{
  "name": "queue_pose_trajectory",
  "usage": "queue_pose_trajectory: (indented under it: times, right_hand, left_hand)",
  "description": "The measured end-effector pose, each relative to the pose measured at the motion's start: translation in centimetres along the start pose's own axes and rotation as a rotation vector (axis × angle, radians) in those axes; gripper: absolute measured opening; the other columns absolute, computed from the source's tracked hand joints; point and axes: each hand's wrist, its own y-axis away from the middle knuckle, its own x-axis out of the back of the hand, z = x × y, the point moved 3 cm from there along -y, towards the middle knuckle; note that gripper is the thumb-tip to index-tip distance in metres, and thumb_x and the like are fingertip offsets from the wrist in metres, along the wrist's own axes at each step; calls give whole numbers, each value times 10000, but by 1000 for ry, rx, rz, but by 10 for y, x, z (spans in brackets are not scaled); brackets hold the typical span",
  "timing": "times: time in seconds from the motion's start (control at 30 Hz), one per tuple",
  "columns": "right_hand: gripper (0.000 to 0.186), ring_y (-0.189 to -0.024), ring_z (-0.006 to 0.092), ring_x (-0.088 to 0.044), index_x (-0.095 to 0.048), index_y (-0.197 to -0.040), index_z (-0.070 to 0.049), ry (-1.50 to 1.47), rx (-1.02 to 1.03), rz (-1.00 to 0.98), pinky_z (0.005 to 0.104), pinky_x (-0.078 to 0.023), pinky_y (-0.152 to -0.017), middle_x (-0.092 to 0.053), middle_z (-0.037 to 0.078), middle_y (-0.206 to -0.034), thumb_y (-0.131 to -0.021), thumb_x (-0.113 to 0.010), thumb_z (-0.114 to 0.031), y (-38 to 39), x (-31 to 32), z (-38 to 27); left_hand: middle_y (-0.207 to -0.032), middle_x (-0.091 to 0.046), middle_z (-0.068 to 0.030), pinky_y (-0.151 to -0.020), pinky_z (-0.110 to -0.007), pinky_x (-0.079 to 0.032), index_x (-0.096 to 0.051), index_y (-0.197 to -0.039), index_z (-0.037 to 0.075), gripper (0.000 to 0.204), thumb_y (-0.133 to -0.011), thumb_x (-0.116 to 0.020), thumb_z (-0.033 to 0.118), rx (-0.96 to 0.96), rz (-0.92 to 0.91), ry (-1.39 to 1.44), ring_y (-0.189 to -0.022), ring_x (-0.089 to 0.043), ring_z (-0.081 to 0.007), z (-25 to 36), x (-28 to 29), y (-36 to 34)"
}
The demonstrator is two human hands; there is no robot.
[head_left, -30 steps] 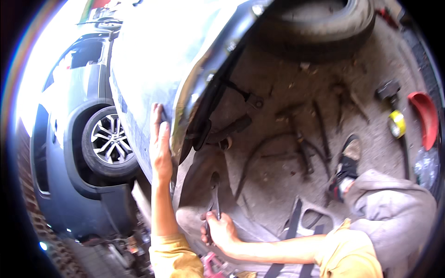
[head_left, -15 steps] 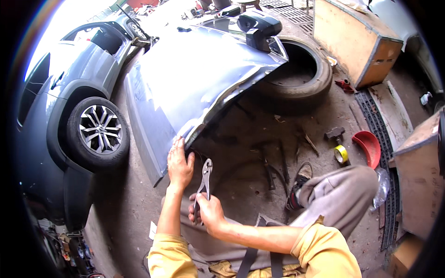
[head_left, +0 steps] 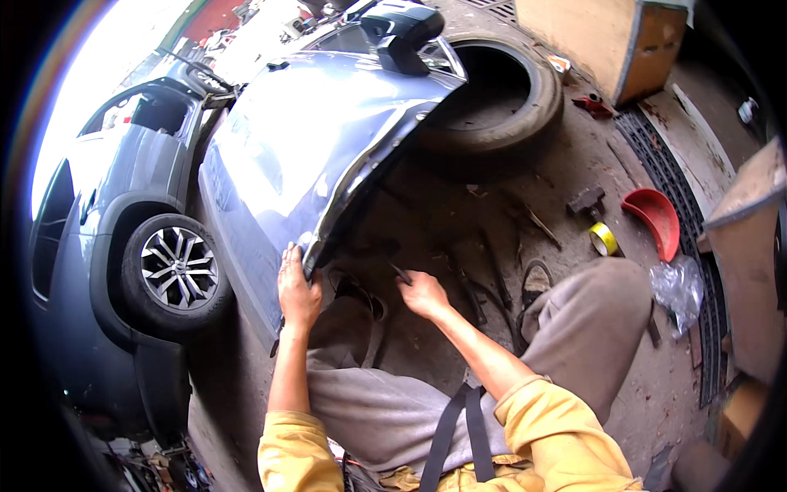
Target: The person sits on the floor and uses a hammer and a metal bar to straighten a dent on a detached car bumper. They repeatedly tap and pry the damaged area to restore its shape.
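Note:
A silver-blue car door [head_left: 270, 164] with a black side mirror [head_left: 402, 33] lies tilted before me, its far end over a tyre [head_left: 537, 102]. At its near corner my left hand [head_left: 298, 291] grips the edge, fingers along the outer skin and thumb at the rim. My right hand [head_left: 423, 295] is closed around the pliers [head_left: 399, 273], to the right of the door and apart from it. Only a dark end of the pliers shows past the fist; their jaws cannot be made out. Shade hides the door's underside.
A grey car [head_left: 123, 246] stands close on the left. On the floor at right lie a hammer [head_left: 585, 202], a yellow tape roll [head_left: 602, 239], a red curved tray [head_left: 654, 223] and a plastic bag [head_left: 679, 291]. Several dark tools lie between my feet. Wooden boxes [head_left: 582, 41] stand beyond.
My right hand has moved with the pliers away from my left hand, rightward and forward. My left hand stays at the door's corner. The view has shifted.

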Motion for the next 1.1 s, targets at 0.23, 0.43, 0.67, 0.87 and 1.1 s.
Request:
queue_pose_trajectory:
  times: [0.23,0.43,0.67,0.87,1.1]
  right_hand:
    - [425,-968,399,-653,-722,-999,-59,67,113,-87,453,-508,-807,-692,229,-944,-865,-653,-456,-70,3,-13]
    - [357,-525,94,-522,-664,-816,0,-142,84,-271,285,-389,-471,-567,22,-584,-894,-706,-346,-92,14,-13]
    - [380,-465,98,-500,-658,-802,-14,-174,146,-296,300,-374,-459,-561,33,-556,-893,-691,-381,-88,13,-19]
    - [412,-501,117,-528,-682,-901,7,44,204,-385,318,-403,-493,-587,42,-581,-884,-692,-404,-100,-3,-93]
    - [465,-913,152,-623,-685,-1094,-1,-8,350,-251,306,-467,-817,-700,94,-920,-859,-720,-401,-93,11,-32]
  left_hand:
    - [-1412,-495,-188,-1093,-438,-354,-486,-1355,-18,603,-793,-683,75,90,3,6,-1322,-455,-351,11,-3,-17]
    - [-1444,-475,-162,-1111,-442,-334,-490,-1363,-7,607,-758,-528,-39,135,6,-1,-1353,-432,-318,4,-6,-16]
    - [-1482,-406,-196,-1145,-456,-281,-440,-1387,-30,683,-714,-556,-26,191,-77,68,-1398,-356,-342,4,-3,-19]
    - [-1486,-385,-212,-1152,-449,-278,-431,-1394,-18,672,-757,-643,17,206,-106,92,-1399,-345,-350,10,-2,-25]
    - [-1468,-404,-219,-1141,-456,-291,-457,-1371,-12,629,-803,-687,130,187,-80,126,-1381,-362,-367,8,2,-25]
